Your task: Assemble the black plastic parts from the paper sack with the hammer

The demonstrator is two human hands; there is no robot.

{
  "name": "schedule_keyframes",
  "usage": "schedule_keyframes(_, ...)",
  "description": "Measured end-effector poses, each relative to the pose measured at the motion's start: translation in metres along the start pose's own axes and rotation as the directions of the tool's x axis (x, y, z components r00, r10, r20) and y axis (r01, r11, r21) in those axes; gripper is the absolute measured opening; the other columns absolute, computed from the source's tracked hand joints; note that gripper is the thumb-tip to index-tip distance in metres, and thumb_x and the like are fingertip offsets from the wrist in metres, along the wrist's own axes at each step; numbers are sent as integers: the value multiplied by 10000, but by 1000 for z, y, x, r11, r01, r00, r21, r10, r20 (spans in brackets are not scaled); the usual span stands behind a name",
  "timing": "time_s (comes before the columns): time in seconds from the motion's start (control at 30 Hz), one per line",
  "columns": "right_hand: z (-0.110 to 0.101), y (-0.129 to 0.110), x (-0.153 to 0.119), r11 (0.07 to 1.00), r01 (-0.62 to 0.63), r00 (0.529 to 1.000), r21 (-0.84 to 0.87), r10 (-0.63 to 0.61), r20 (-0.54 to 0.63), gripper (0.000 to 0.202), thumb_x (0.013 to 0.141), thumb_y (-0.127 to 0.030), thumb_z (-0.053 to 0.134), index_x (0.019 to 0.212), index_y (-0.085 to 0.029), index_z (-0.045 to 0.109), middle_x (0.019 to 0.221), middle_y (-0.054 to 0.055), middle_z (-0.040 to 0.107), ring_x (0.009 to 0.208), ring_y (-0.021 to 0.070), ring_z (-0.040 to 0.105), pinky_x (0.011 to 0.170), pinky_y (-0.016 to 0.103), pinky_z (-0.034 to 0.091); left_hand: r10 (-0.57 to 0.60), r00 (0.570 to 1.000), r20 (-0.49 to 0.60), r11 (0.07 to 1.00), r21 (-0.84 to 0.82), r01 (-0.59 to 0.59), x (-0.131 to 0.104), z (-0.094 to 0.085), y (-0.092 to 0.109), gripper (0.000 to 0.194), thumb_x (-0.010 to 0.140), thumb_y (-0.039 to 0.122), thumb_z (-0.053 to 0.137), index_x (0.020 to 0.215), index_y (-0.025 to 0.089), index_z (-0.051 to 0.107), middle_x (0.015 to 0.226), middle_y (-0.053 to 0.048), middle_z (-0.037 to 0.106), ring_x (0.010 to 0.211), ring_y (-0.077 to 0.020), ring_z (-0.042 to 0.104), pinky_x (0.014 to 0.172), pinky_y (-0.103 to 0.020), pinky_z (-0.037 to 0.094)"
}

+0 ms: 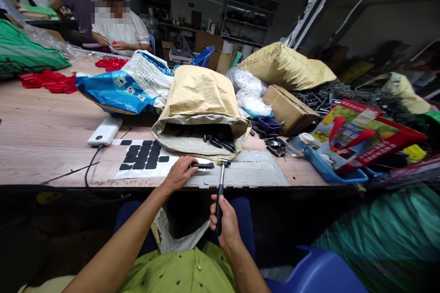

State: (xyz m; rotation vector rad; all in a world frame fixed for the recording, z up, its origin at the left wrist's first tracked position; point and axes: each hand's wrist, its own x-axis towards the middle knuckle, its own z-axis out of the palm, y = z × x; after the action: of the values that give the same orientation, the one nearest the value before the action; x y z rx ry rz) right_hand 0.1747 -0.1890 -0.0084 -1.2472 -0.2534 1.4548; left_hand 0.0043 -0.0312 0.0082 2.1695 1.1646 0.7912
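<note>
My right hand (225,222) is wrapped round the black grip of a small mallet (222,178), whose yellowish head points away from me over the table edge. In my left hand (179,173) is a slim black part (202,165), pinched between thumb and fingers just left of the mallet head. Under it lie a grey board (261,169) and a white sheet (137,175) bearing rows of black rounded squares (142,153). Right behind both hands, a tan sack (202,91) lies with its mouth towards me, several black parts (220,142) inside.
A white power bank (105,131) with a black cable stands left. Behind it are a blue-and-white bag (127,84) and red pieces (50,82). To the right are a wooden block (288,107), a jar (300,143) and a blue tray (333,171). Two people sit at the far left.
</note>
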Motion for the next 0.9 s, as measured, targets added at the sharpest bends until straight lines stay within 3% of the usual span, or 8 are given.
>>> schedule_keyframes(0.17, 0, 0, 0, 1000, 6, 1000, -1, -6, 9, 581, 714, -670, 757, 1004, -186, 616, 626, -66, 549, 393, 50, 395, 343, 179, 286, -35, 987, 160, 999, -7, 36, -59, -7, 21, 212, 951, 334, 527, 1107, 268, 653, 1064, -18, 708, 955, -189, 645, 853, -296, 465)
schedule_keyframes(0.3, 0, 3, 2, 1000, 7, 1000, 2, -7, 6, 587, 713, -683, 749, 1003, -192, 609, 614, -71, 540, 390, 53, 385, 337, 179, 287, -128, 945, 300, 987, 134, 91, -99, 10, 18, 203, 935, 303, 527, 1082, 287, 665, 1039, -29, 724, 967, -208, 670, 831, -300, 464)
schedule_keyframes(0.5, -2, 1, 0, 1000, 2, 1000, -4, -2, 6, 579, 715, -671, 755, 998, -188, 607, 620, -70, 538, 401, 53, 395, 338, 176, 289, -341, 835, 432, 899, 410, 155, -107, 49, -1, 180, 882, 248, 538, 986, 245, 685, 967, -91, 736, 932, -280, 705, 741, -335, 464)
schedule_keyframes(0.6, -3, 0, 0, 1000, -5, 1000, -10, 5, 11, 581, 713, -670, 755, 1000, -186, 609, 623, -69, 540, 400, 51, 396, 339, 175, 287, -344, 800, 492, 905, 402, 142, -91, 45, 7, 149, 838, 295, 602, 934, 249, 706, 935, -84, 746, 886, -278, 708, 697, -318, 453)
schedule_keyframes(0.7, -4, 0, 1, 1000, -4, 1000, -12, 4, 16, 587, 710, -678, 750, 999, -186, 612, 623, -69, 539, 399, 50, 391, 337, 175, 289, -172, 783, 598, 983, 160, 93, -52, 23, 29, 162, 837, 378, 622, 862, 248, 715, 816, -24, 738, 757, -208, 681, 636, -270, 425)
schedule_keyframes(0.77, -4, 1, 1, 1000, 1, 1000, -14, -1, 13, 586, 714, -680, 744, 1001, -187, 614, 625, -69, 538, 403, 51, 392, 337, 173, 289, -77, 803, 591, 996, 2, 94, -14, 10, 43, 227, 881, 412, 573, 859, 233, 711, 733, -2, 718, 686, -174, 649, 609, -252, 416)
schedule_keyframes(0.87, -4, 1, 0, 1000, -3, 1000, -21, 3, 10, 580, 722, -684, 736, 1001, -190, 616, 630, -69, 535, 403, 49, 391, 338, 171, 287, -134, 957, 258, 991, 62, 122, 52, 4, 53, 249, 853, 435, 618, 827, 199, 694, 762, -25, 713, 720, -183, 634, 644, -267, 426)
schedule_keyframes(0.9, -4, 1, 0, 1000, -6, 1000, -23, 6, 12, 578, 725, -684, 734, 1000, -190, 616, 631, -69, 535, 402, 49, 391, 338, 170, 286, -184, 976, 115, 980, 95, 173, 73, 7, 53, 253, 858, 441, 618, 841, 197, 684, 791, -37, 714, 751, -192, 639, 666, -277, 435)
